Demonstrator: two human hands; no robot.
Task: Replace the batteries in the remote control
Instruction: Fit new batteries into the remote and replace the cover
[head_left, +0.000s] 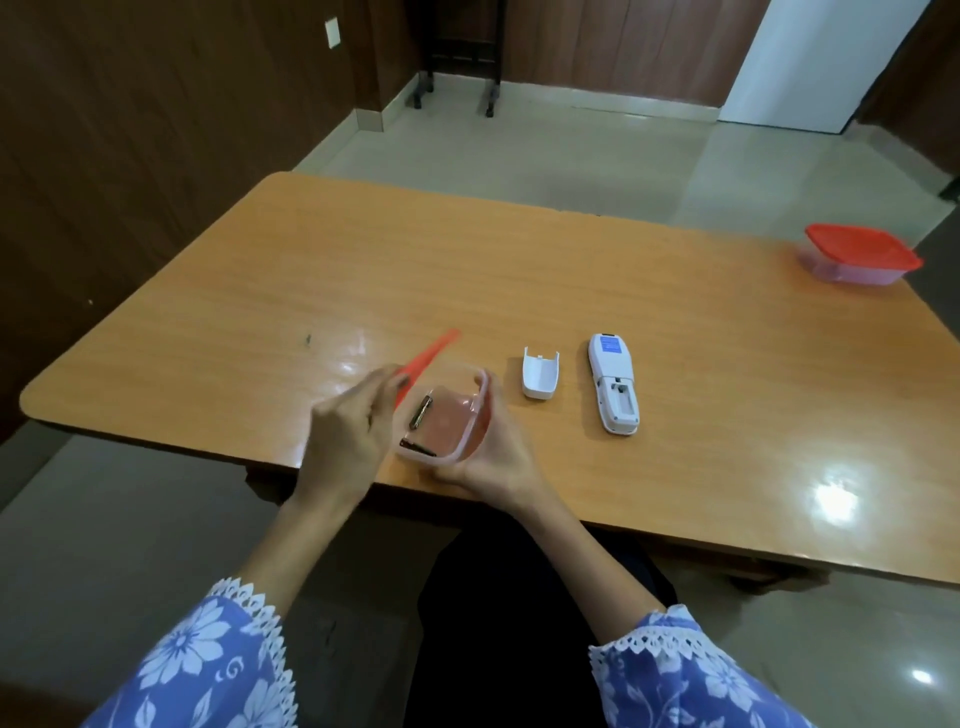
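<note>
A white remote control (614, 387) lies face down on the wooden table (467, 270), its battery bay open and empty. Its white cover (540, 373) lies just to the left of it. A small clear plastic container (447, 423) sits near the table's front edge with two dark batteries (420, 411) inside. My right hand (498, 452) grips the container's right side. My left hand (353, 431) holds the container's red lid (428, 357), lifted and tilted up to the left; the lid is blurred.
A second clear container with a red lid (862, 254) stands at the table's far right edge. A dark stand on castors (457, 57) is on the floor beyond the table.
</note>
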